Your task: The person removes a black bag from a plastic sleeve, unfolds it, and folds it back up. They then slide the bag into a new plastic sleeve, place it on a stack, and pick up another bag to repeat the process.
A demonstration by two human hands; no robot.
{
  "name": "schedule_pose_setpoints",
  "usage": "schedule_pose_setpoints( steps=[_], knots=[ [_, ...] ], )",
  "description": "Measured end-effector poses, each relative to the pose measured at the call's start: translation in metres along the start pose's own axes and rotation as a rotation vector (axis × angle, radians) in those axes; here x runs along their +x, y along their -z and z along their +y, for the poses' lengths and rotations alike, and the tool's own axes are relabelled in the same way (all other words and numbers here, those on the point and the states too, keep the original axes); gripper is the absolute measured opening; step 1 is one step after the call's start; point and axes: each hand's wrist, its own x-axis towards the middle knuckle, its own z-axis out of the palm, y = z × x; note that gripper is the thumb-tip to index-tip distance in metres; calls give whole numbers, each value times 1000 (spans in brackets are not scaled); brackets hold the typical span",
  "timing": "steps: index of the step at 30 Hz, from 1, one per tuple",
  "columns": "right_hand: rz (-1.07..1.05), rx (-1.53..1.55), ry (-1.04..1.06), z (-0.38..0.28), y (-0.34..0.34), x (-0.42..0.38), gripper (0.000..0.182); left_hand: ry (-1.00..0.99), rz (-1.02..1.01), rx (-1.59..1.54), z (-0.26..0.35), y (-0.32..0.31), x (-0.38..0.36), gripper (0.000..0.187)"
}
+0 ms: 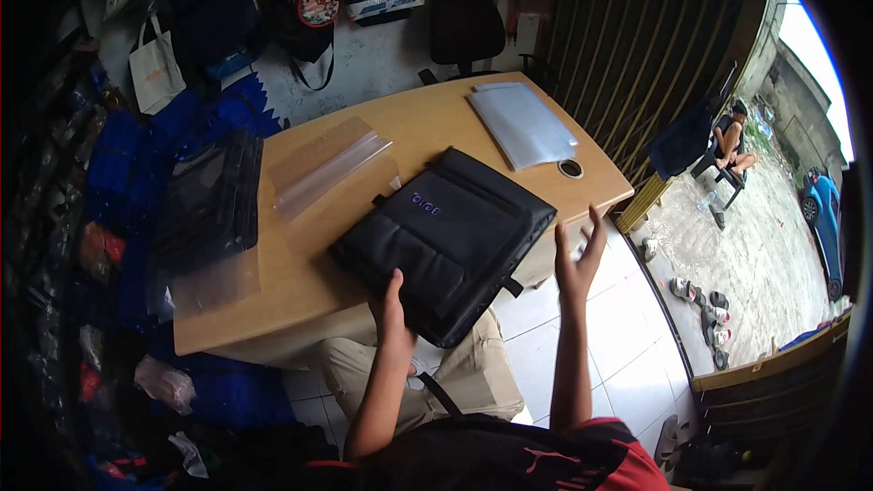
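A black bag (446, 241) with small purple lettering lies tilted across the front edge of the wooden table (318, 300). My left hand (393, 323) grips its near edge, thumb on top and the fingers hidden beneath it. To the right of the bag, my right hand (580, 255) is raised in the air with its fingers apart, holding nothing. Behind the bag's left side is a clear plastic sheet (332, 173), partly rolled. A stack of translucent sheets (523, 125) rests at the back right of the table.
Black plastic-wrapped items (209, 200) are at the table's left end. A black chair (466, 27) stands behind it. Bags hang on the wall. Outside at the right, a person (730, 141) sits near shoes (714, 314) and a blue car (823, 218).
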Motion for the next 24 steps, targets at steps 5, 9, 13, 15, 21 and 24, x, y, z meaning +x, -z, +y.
schedule_pose_setpoints(
  steps=[5,9,13,15,21,24],
  knots=[
    [-357,907,-1208,-10,15,-130,76,-7,68,-67,-58,8,-33,52],
    [-579,866,-1162,-5,22,-125,68,47,-99,-13,-68,32,-56,53],
    [-625,634,-1116,-4,44,-101,65,129,-287,-135,-44,103,-50,80],
    [-639,602,-1145,12,52,-102,67,109,-240,-143,-19,120,-49,81],
    [-716,561,-1153,27,76,-110,63,120,-478,503,23,93,-35,91],
    [-720,460,-1115,20,88,-113,61,205,-486,565,20,76,-35,67]
  ],
)
